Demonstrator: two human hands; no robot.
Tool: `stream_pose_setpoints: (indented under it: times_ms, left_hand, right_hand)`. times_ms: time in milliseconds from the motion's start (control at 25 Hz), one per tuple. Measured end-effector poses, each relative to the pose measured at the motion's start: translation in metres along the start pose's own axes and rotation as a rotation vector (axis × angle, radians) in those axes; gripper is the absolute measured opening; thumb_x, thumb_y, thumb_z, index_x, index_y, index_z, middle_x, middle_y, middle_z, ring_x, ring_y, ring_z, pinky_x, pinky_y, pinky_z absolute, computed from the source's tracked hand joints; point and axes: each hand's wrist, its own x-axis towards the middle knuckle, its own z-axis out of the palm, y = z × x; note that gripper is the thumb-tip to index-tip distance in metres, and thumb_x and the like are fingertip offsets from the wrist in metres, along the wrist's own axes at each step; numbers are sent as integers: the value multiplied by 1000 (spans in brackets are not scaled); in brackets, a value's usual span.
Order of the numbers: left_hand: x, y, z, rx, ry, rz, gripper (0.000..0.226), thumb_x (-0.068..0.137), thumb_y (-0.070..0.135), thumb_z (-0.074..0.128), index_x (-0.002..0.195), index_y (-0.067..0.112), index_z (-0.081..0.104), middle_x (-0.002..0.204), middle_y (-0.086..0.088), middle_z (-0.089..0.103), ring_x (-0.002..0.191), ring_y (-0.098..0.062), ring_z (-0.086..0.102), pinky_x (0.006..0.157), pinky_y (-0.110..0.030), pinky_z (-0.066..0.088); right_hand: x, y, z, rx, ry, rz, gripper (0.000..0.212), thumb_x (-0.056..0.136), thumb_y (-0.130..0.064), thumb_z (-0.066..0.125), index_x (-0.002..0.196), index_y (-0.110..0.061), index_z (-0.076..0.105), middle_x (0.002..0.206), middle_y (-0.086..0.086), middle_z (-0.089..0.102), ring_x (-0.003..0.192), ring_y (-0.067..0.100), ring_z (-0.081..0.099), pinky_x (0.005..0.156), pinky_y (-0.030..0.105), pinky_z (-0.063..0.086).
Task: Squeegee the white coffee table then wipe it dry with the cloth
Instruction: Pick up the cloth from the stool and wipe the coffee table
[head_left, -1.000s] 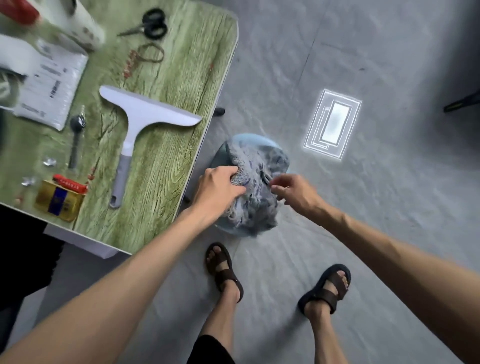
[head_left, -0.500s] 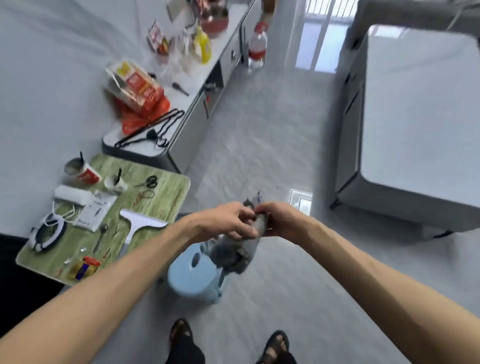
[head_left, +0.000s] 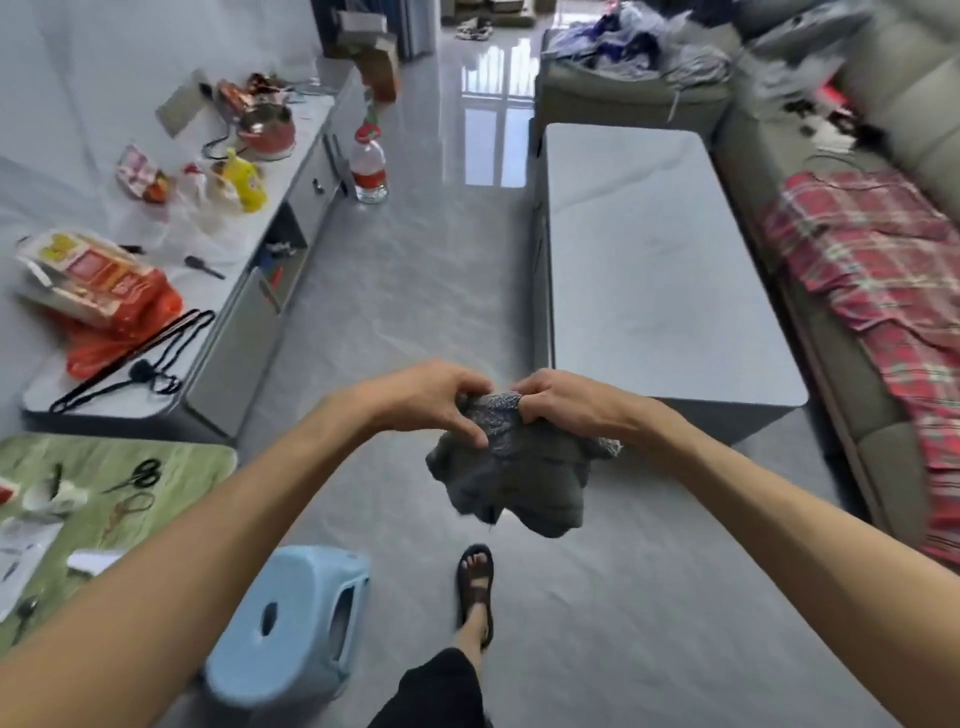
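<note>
Holding the grey cloth (head_left: 519, 483) up in mid-air with both hands, clear of every surface. Pinching its top edge with the left hand (head_left: 431, 402), thumb below and curled fingers above, fabric bunched between them. Gripping the same edge just beside that with the right hand (head_left: 566, 402), fingers curled into the fabric. Nearly knuckle to knuckle, short strip of textured cloth between, rest hanging below in a crumpled lump. Facing the white coffee table (head_left: 660, 270) lengthwise, ahead and to the right, near corner just behind the right hand in view; can't tell wet or dry from here, only faint grey marbling on the top. Standing on glossy grey floor (head_left: 415, 291), one sandalled foot (head_left: 475, 577) forward under the cloth. Down left beside the leg: light-blue plastic stool (head_left: 291, 623). Further left: green wood-grain table (head_left: 197, 462) with scissors (head_left: 137, 475), papers (head_left: 26, 545), and a white sliver of the squeegee (head_left: 93, 561) poking out from behind the left forearm, well apart from the coffee table. Along the left wall: low cabinet (head_left: 244, 332) loaded with snack bags (head_left: 98, 280) and a red pot (head_left: 267, 132); water bottle (head_left: 369, 166) on the floor at its far end. Right of the coffee table: sofa (head_left: 883, 457) with a red plaid blanket (head_left: 872, 270). Motion blur at the frame edges.
</note>
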Motion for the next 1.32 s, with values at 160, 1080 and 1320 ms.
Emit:
stream_pose_setpoints:
  times_ms: [160,1080,1320]
  left_hand:
    - [83,23,-28,-178,-56,64,33,73,47,74,64,22,54,53,11,45,50,-6,42,49,-25,35]
    - [674,40,30,-604,260,-536,8,89,30,60,92,26,66,95,3,69,94,-18,66,86,-36,50]
    - [777,-37,103,-489,340,-677,26,91,39,52,107,22,63,106,5,65,102,-18,58,79,-29,46]
  right_hand:
    - [-10,56,-63,98,92,2,24,75,-21,50,89,-17,69,75,6,65,66,7,53,60,31,44]
    - [121,605,-321,1111,714,797,40,94,-35,56,110,0,64,102,21,70,93,34,67,88,43,53]
    - [197,766,-344,78,743,834,45,92,-55,39,91,-19,66,93,9,67,88,33,59,68,37,42]
